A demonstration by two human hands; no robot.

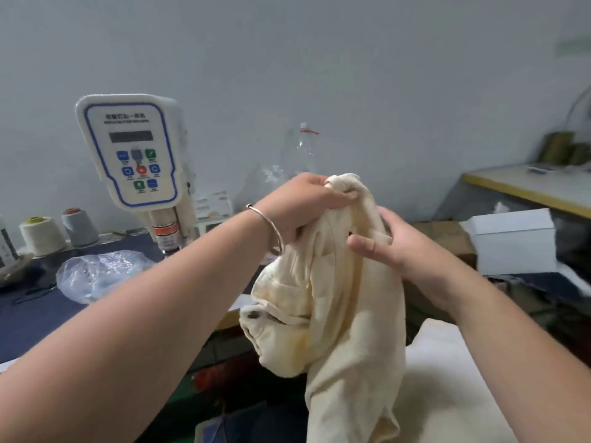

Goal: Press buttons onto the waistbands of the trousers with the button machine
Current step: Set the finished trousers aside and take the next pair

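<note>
The cream trousers (335, 314) are hanging in the air close in front of the person, well to the right of the button machine (134, 155) and clear of the dark blue table (38, 314). The left hand (307, 206) is gripping a bunched fold at the top, while the right hand (399, 251) is pinching the cloth just beside a small dark hole or stud. Since the fabric is crumpled, a wrong layer may be slipping under the press, fastening the button off the waistband.
</note>
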